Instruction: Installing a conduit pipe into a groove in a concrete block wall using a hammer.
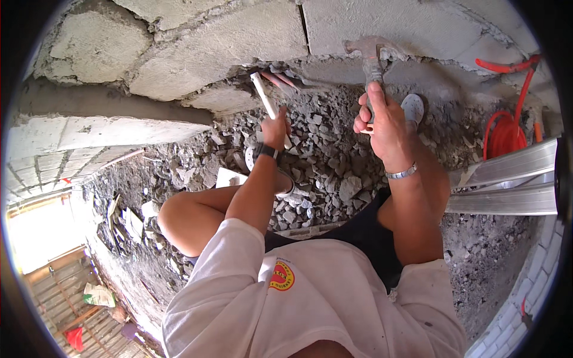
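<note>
My left hand grips a pale chisel, whose tip points into a broken gap at the base of a grey block wall. My right hand holds a dusty claw hammer raised against the wall, to the right of the chisel and apart from it. I am crouched, with both knees bent and a white shirt filling the lower part of the view. A watch is on my left wrist and a metal bracelet on my right.
Grey rubble covers the ground below the wall. A coiled orange conduit lies at the right, above an aluminium ladder rail. Pink conduit ends stick out of the gap. My shoe rests on the rubble.
</note>
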`<state>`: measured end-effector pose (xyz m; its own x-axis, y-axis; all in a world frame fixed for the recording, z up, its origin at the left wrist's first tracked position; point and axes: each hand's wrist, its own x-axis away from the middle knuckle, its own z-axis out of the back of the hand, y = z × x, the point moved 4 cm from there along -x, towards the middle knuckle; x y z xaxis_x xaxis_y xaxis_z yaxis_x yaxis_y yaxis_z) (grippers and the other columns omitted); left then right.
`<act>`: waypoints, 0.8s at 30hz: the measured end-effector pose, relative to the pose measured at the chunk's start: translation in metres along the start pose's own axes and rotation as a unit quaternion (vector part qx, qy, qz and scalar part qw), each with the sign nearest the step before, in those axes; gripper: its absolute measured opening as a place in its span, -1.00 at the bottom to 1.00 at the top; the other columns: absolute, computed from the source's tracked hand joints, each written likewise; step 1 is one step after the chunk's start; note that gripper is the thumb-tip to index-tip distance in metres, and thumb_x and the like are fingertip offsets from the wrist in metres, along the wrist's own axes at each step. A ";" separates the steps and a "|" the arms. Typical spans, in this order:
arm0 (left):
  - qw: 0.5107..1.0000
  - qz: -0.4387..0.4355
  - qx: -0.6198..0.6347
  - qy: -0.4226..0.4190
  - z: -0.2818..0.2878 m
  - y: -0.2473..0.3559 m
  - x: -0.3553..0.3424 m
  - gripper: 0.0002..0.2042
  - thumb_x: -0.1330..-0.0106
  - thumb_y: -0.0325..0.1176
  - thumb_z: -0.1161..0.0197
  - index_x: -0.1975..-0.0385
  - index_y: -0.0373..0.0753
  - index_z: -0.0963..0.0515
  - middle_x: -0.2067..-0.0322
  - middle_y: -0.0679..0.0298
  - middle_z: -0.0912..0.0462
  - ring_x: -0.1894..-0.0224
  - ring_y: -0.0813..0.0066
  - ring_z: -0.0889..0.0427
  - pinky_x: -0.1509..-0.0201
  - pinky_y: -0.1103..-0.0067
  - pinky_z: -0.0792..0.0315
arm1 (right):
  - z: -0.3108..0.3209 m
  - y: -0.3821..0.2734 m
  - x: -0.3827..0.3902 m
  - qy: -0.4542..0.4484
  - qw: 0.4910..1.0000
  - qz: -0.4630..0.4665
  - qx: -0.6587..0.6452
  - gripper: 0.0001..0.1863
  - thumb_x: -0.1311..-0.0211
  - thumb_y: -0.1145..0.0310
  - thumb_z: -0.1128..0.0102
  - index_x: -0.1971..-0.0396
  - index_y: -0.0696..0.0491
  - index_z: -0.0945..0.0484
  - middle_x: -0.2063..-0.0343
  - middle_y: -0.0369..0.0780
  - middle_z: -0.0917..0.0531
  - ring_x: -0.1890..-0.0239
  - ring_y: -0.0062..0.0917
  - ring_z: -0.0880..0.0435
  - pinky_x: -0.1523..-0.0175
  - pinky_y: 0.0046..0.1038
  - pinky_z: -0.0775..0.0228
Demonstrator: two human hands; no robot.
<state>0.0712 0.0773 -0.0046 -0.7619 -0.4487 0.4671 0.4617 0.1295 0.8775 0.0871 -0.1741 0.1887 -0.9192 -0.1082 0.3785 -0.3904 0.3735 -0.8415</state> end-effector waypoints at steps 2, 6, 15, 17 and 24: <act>0.999 -0.005 -0.023 -0.022 0.000 -0.004 0.010 -0.64 -0.20 -0.10 -0.29 0.62 -0.22 -0.39 0.77 0.34 -0.35 0.81 0.54 -0.35 0.74 0.57 -0.28 | 0.001 0.000 -0.001 0.004 1.000 0.012 0.010 -0.57 -0.24 0.01 -0.14 0.47 0.13 -0.41 0.73 -0.33 -0.38 0.75 -0.62 -0.39 0.61 -0.54 -0.30; 0.998 -0.030 0.053 0.031 -0.002 -0.004 0.038 -0.65 -0.23 -0.09 -0.26 0.63 -0.17 -0.35 0.76 0.39 -0.31 0.79 0.56 -0.31 0.73 0.58 -0.27 | 0.002 0.006 0.001 0.004 1.000 0.011 0.026 -0.58 -0.24 0.01 -0.14 0.46 0.13 -0.41 0.72 -0.32 -0.40 0.75 -0.63 -0.39 0.63 -0.55 -0.30; 0.981 0.058 0.182 0.031 -0.008 -0.009 0.056 -0.47 -0.28 0.20 0.00 0.63 -0.20 -0.32 0.78 0.36 -0.30 0.82 0.55 -0.29 0.77 0.59 -0.22 | -0.003 0.007 0.001 -0.012 1.000 0.009 0.026 -0.62 -0.25 0.07 -0.13 0.44 0.13 -0.42 0.71 -0.33 -0.40 0.73 -0.62 -0.40 0.60 -0.55 -0.31; 0.984 0.024 0.174 0.011 -0.006 0.003 0.056 -0.46 -0.30 0.21 0.05 0.62 -0.20 -0.33 0.78 0.38 -0.30 0.80 0.58 -0.28 0.77 0.62 -0.19 | -0.003 0.005 0.001 -0.032 0.999 0.023 0.029 -0.64 -0.25 0.10 -0.15 0.42 0.14 -0.43 0.69 -0.32 -0.42 0.70 -0.62 -0.43 0.57 -0.56 -0.32; 0.996 -0.062 0.067 0.017 0.002 0.013 0.049 -0.43 -0.31 0.24 0.08 0.64 -0.20 -0.33 0.75 0.40 -0.30 0.71 0.62 -0.27 0.65 0.65 -0.18 | 0.002 0.006 -0.003 0.000 0.978 0.119 0.173 -0.71 -0.24 0.21 -0.18 0.38 0.15 -0.43 0.66 -0.33 -0.46 0.66 -0.66 -0.46 0.55 -0.58 -0.33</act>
<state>0.0385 0.0588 0.0303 -0.7923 -0.4982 0.3523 0.2981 0.1877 0.9359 0.0872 -0.1735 0.1820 -0.9861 -0.0568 0.1562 -0.1593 0.0544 -0.9857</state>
